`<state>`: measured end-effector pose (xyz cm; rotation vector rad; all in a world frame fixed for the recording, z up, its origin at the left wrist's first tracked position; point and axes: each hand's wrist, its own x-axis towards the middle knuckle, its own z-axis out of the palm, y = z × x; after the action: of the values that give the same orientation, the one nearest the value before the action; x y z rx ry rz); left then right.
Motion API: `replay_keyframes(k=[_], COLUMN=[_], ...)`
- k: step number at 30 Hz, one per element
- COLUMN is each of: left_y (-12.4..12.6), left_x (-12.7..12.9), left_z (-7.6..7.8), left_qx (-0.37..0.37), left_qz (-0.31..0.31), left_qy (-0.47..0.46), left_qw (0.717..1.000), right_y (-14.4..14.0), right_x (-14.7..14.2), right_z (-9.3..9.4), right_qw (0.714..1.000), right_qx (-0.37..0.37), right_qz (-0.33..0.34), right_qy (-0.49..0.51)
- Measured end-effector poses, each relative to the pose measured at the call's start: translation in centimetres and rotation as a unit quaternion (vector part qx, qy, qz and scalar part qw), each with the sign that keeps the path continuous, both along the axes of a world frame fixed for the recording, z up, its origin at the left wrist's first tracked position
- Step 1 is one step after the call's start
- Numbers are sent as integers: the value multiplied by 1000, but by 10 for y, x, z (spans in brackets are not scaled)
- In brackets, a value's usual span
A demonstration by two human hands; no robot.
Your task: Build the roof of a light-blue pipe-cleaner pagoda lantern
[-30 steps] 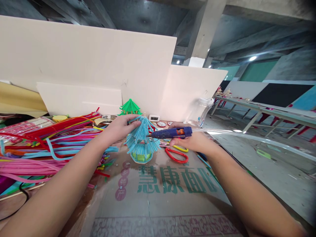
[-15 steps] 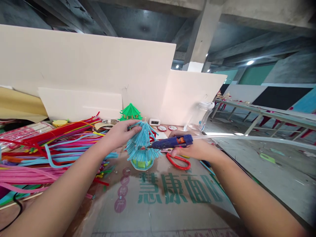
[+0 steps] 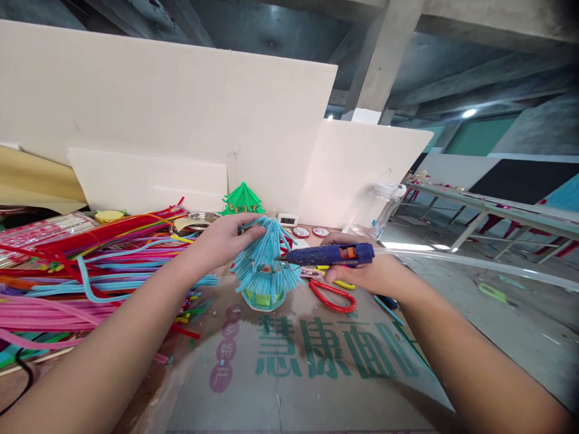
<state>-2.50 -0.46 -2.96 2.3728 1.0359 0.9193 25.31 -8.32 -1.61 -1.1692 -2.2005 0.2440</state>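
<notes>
A small pagoda model (image 3: pixel 266 274) with tiered roofs of light-blue pipe cleaners stands upright on a green base at the middle of the work surface. My left hand (image 3: pixel 235 238) grips its upper roof from the left, thumb on the near side. In my right hand (image 3: pixel 357 271) is a dark blue hot glue gun (image 3: pixel 328 254) with an orange window and a long clear glue stick out of its back. The gun's nozzle points left, at the gap between the roof tiers; whether it touches cannot be made out. Red-handled scissors (image 3: pixel 332 298) lie below the right hand.
Many coloured pipe cleaners (image 3: pixel 90 283) are heaped on the left. Behind the model are a green-roofed model (image 3: pixel 243 199), a small white digital clock (image 3: pixel 287 219) and two round red-rimmed discs. A clear plastic jug (image 3: pixel 380 208) stands back right before white boards (image 3: pixel 172 114).
The glue gun has shifted slightly right, its nozzle now a little farther from the model's middle. My left hand stays on the roof. The view has tilted slightly.
</notes>
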Motion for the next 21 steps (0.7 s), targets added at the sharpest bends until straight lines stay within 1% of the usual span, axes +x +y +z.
replay_keyframes(k=[2, 6, 8, 11, 15, 17, 19, 21], left_y=[0, -1, -2, -3, -2, -2, -2, -3], left_x=[0, 0, 0, 0, 0, 0, 1, 1], left_z=[0, 0, 1, 1, 0, 0, 0, 1], left_qx=[-3, 6, 13, 14, 7, 8, 15, 22], left_qz=[2, 8, 10, 11, 3, 3, 11, 17], left_qy=[3, 0, 0, 1, -6, -4, 2, 5], left_qw=[1000, 1000, 1000, 1000, 1000, 1000, 1000, 1000], right_y=[2, 3, 3, 2, 0, -1, -1, -1], right_x=[1, 2, 2, 2, 2, 2, 4, 7], right_z=[-2, -6, -7, -4, 2, 3, 2, 1], right_qw=[1000, 998, 998, 999, 998, 996, 996, 998], right_qx=[14, -11, -4, 4, -60, -83, -79, -46], right_qz=[-10, -20, -25, -6, 32, 43, 47, 34], right_qy=[12, 54, 62, 42, -11, -16, -9, -6])
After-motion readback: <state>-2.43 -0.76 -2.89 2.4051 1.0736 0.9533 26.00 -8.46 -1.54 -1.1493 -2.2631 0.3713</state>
